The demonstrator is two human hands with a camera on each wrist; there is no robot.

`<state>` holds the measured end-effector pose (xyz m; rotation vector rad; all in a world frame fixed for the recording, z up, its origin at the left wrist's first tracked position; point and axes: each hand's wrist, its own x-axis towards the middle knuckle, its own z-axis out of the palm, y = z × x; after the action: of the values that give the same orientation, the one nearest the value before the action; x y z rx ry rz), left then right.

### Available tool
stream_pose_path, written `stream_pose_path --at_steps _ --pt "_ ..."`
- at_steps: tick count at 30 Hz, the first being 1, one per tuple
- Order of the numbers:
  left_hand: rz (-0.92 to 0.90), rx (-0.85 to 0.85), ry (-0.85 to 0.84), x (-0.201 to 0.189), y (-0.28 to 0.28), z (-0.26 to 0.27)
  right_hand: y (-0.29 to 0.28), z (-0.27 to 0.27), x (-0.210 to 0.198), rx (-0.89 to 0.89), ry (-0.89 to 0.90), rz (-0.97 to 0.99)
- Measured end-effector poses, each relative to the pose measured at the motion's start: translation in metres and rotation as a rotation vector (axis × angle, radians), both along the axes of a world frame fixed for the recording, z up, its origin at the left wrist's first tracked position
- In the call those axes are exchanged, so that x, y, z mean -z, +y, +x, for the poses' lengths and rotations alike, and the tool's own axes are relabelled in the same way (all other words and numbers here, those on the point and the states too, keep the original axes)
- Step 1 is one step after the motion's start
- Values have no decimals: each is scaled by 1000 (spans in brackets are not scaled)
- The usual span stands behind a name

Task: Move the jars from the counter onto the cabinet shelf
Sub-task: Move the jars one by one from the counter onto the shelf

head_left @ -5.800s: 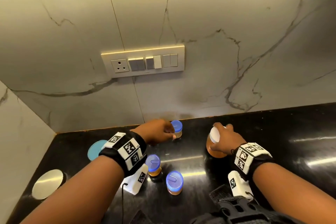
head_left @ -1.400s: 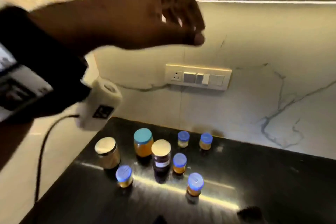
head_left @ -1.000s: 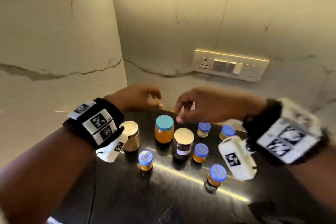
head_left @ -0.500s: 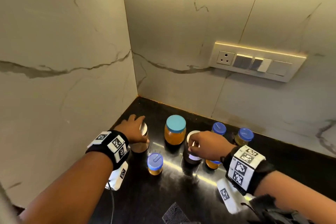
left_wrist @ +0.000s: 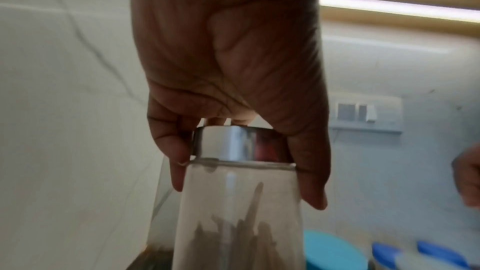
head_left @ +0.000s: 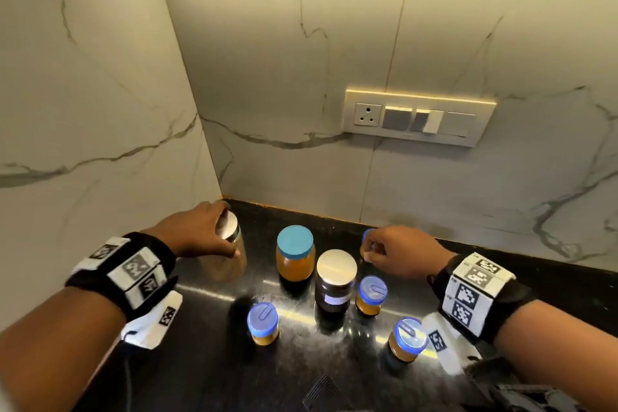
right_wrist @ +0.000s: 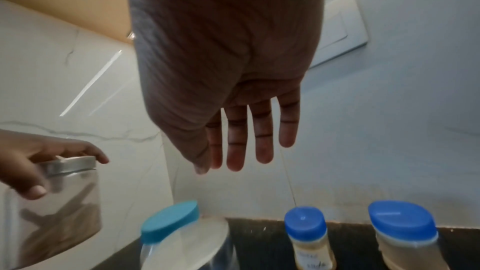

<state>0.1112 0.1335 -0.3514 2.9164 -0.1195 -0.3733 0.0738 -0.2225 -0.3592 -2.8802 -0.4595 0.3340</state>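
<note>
My left hand (head_left: 220, 237) grips a clear glass jar with a silver lid (head_left: 234, 261) from above, at the counter's back left corner. In the left wrist view its fingers (left_wrist: 179, 171) and thumb wrap the lid and shoulder of the jar (left_wrist: 241, 202), which looks tilted. My right hand (head_left: 369, 252) hovers over the small blue-lid jars at the back. The right wrist view shows its fingers (right_wrist: 262, 147) straight and holding nothing above two blue-lid jars (right_wrist: 306, 233) (right_wrist: 405, 239). The cabinet shelf is out of view.
On the black counter (head_left: 551, 284) stand a teal-lid jar of orange stuff (head_left: 295, 257), a dark jar with a silver lid (head_left: 336, 281), and small blue-lid jars (head_left: 371, 294) (head_left: 263, 323) (head_left: 406, 338). Marble walls close the left and back. A switch panel (head_left: 418, 117) sits on the back wall.
My right hand has left the dark silver-lid jar and moved back over the small blue-lid jars. My left hand has closed round the clear jar's lid.
</note>
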Motion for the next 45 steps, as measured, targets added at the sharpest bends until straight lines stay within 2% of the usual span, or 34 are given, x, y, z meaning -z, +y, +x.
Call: stream_pose_path --at_steps 5,8,13,17,21,26,31,34,36,39,41,45 --pt "-244 54 -101 -71 -27 -23 -16 -11 -43 129 -149 125" --pt "-379 183 -163 -111 -57 -45 -31 -28 -82 134 -280 192" --pt "-520 454 -297 -179 -116 -83 -68 -83 -173 166 -527 231" --pt "-664 625 -349 -236 -154 -118 -91 -145 -254 175 -584 164" --pt "-674 742 -479 -294 -179 -142 -114 -199 -327 206 -612 74" --pt "-734 841 -567 -356 -207 -155 -148 -236 -401 368 -654 -43" --pt "-720 893 -647 -410 -237 -162 -191 -230 -450 521 -721 -37" --pt "-687 902 -690 -437 -255 -160 -223 -200 -453 575 -727 -8" --pt "-653 890 -705 -453 -269 -154 -246 -177 -444 599 -723 -109" --pt "-553 858 -698 -473 -292 -142 -274 -151 -431 658 -578 -241" --pt "-448 836 -707 -485 -310 -135 -286 -143 -441 692 -481 -267" --pt "-305 782 -706 -503 -346 -123 -278 -141 -489 725 -352 41"
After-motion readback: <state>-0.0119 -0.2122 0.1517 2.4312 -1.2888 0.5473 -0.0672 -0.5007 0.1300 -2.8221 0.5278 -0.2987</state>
